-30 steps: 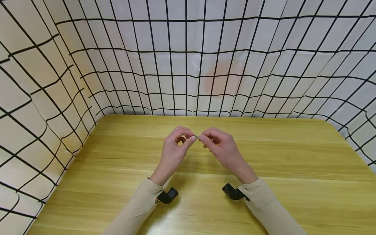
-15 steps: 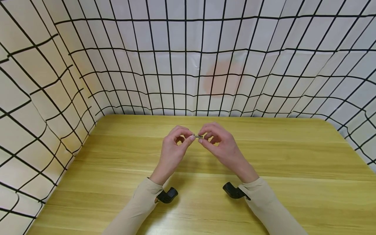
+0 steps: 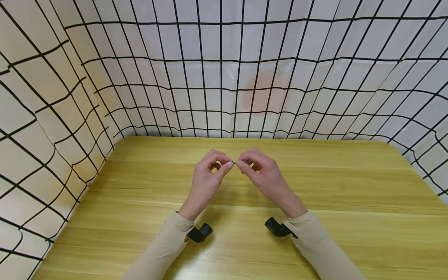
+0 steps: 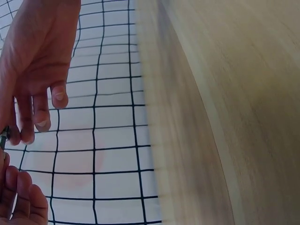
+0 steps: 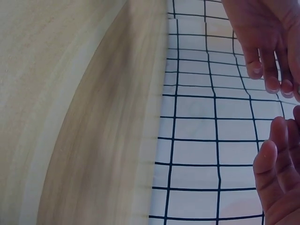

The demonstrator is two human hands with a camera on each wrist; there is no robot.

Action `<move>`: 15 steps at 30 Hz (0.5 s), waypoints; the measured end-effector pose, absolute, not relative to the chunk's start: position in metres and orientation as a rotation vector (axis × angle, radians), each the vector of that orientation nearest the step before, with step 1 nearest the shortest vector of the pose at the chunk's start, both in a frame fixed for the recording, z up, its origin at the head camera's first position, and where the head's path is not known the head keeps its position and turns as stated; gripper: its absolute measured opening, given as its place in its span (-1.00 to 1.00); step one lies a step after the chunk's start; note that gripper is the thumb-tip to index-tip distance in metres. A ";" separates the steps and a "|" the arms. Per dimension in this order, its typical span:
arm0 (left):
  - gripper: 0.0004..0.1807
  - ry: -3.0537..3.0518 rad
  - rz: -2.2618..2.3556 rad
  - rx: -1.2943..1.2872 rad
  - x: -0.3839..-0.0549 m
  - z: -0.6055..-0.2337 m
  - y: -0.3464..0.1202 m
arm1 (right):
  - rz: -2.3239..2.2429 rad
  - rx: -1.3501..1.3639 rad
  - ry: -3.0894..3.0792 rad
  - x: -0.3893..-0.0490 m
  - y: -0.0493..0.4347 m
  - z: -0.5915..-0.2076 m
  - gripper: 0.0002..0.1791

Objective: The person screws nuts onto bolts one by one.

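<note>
A small, thin metal piece, shaped like a short rod or bolt [image 3: 234,163], is held level between both hands above the table, near its middle. My left hand [image 3: 206,175] pinches its left end between thumb and index finger. From the other side, the thumb and index finger of my right hand [image 3: 266,175] pinch the right end, so only a short stretch shows between the fingertips. In the left wrist view a dark end of the metal piece [image 4: 4,132] shows at the left edge. The other fingers of both hands are loosely bent. Its exact kind cannot be told.
A wood-grain table [image 3: 140,186] lies under both hands. White walls with a black grid [image 3: 210,74] stand behind it and at the sides. Black wrist cameras [image 3: 200,233] sit at both beige sleeve cuffs.
Half a second ago my right thumb and index finger were spread apart around the metal piece's right end; now they have closed on it again. My left hand keeps its pinch, nearly still.
</note>
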State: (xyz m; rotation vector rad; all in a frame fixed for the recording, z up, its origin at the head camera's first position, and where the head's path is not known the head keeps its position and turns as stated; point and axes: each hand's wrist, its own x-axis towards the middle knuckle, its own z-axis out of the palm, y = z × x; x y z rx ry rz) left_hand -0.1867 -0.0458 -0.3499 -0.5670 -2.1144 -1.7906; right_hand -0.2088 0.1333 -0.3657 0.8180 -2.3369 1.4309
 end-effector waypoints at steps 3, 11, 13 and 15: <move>-0.90 -2.110 -1.792 -0.579 -0.187 -0.350 -0.046 | 1.435 0.804 -2.358 -0.210 0.134 -0.367 -0.93; -0.89 -2.099 -1.794 -0.570 -0.187 -0.350 -0.046 | 1.418 0.850 -2.354 -0.213 0.140 -0.369 -0.64; -0.90 -2.102 -1.792 -0.566 -0.187 -0.350 -0.046 | 1.405 0.871 -2.335 -0.213 0.139 -0.369 -0.63; -0.91 -2.105 -1.792 -0.560 -0.187 -0.350 -0.046 | 1.391 0.884 -2.318 -0.214 0.139 -0.370 -0.68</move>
